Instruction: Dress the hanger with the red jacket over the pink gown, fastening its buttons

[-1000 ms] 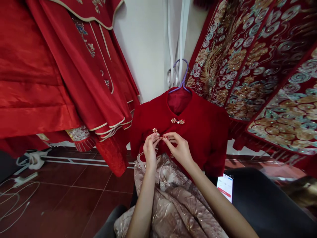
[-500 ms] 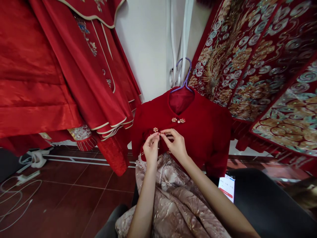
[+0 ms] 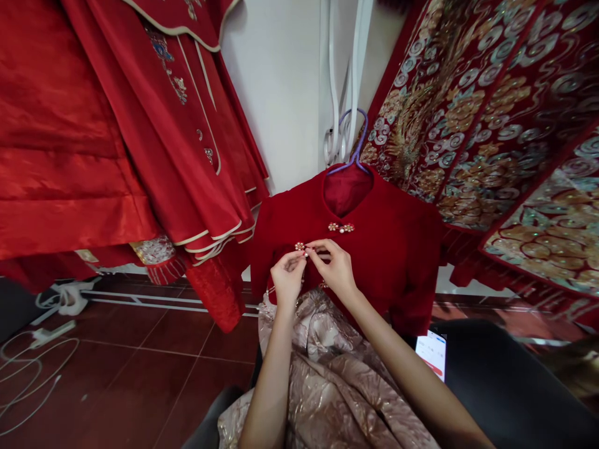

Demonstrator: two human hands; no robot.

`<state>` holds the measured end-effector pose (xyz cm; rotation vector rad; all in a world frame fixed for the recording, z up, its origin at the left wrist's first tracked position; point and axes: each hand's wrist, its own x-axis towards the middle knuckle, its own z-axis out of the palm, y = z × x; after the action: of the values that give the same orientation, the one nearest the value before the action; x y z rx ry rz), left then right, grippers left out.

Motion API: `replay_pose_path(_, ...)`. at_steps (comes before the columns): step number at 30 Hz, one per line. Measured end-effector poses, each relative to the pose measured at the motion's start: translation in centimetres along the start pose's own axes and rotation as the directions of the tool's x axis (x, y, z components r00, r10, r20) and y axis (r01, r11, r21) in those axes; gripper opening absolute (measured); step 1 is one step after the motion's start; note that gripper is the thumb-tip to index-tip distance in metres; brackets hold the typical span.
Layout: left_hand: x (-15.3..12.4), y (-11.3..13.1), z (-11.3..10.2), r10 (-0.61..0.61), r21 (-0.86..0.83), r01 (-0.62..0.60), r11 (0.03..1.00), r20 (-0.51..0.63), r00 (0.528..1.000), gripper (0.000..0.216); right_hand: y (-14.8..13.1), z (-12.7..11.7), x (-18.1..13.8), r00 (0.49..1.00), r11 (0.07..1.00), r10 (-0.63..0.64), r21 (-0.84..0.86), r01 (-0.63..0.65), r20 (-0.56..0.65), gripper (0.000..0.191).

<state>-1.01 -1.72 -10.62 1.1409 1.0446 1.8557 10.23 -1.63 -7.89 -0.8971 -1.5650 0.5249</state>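
Note:
A red velvet jacket (image 3: 384, 249) hangs on a purple hanger (image 3: 349, 146) against the white wall. A gold flower clasp (image 3: 340, 228) sits closed under its collar. Lower on the front is a second flower clasp (image 3: 300, 247). My left hand (image 3: 286, 280) pinches that clasp from below. My right hand (image 3: 333, 267) pinches it from the right, fingertips meeting the left hand's. Below the jacket a champagne brocade skirt (image 3: 327, 374) spreads toward me.
Red satin garments (image 3: 116, 143) hang at the left. Red panels with gold and silver embroidery (image 3: 491, 112) hang at the right. A phone with a lit screen (image 3: 431, 354) lies on a black seat (image 3: 505, 386). White cables (image 3: 37, 349) trail over the dark red tile floor.
Both hands have risen slightly on the jacket front and closed in on the second clasp. The view has shifted a little to the left.

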Motion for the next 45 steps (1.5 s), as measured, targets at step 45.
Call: replay_pose_path(45,-5.1,-3.5,-4.5,-0.005,0.181,0.035,0.983,-0.161,0.987,0.047,1.9,-4.8,-7.7,0.841,0.909,0.37,0.035,-0.416,0.396,0.027)
